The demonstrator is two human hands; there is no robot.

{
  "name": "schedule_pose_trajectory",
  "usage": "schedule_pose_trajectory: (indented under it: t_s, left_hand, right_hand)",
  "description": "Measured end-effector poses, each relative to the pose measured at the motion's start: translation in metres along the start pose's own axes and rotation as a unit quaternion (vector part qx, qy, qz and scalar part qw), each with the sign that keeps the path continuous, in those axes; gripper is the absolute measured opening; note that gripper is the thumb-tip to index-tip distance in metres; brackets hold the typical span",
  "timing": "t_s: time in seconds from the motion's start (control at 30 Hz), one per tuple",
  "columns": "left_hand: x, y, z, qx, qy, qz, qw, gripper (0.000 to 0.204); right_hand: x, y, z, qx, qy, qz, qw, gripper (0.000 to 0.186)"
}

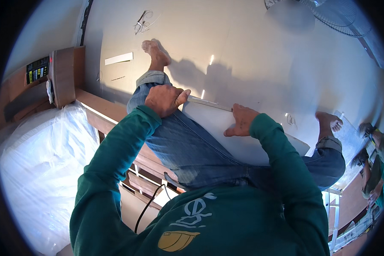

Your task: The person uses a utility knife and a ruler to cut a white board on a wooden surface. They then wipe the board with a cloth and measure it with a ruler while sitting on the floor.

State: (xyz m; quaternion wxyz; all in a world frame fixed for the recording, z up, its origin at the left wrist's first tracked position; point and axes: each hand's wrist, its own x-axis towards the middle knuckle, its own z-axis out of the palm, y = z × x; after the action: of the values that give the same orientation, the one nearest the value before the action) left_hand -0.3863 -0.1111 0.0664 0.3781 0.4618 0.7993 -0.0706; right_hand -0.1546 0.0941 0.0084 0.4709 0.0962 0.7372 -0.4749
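A flat white panel (213, 123) lies slanted between my legs, its far edge a thin pale strip. Curled at the panel's far left corner, my left hand (165, 100) has its thumb pressed to the edge. My right hand (242, 120) grips the same edge farther right, fingers over the far side and thumb spread on the white face. What the fingers do beneath the panel is hidden.
On the pale floor lie a white strip (119, 58) and a tangle of thin wire (143, 21). Clear plastic sheeting (47, 170) and wooden boards (64, 77) fill the left. A fan (339, 17) stands far right. Another person's arm (379, 141) shows at the right rim.
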Motion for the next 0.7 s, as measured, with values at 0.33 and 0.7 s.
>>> schedule_pose_trajectory:
  t_s: [0.33,0.7]
  left_hand:
    - [-0.024,-0.002,-0.026,0.008,0.027,-0.011,1.000,0.059]
    - [-0.001,-0.020,-0.012,0.013,-0.024,-0.011,1.000,0.061]
  right_hand:
    - [-0.001,-0.016,-0.003,-0.014,0.056,-0.053,0.997,0.089]
    - [0.011,-0.017,-0.003,0.009,-0.008,-0.015,1.000,0.087]
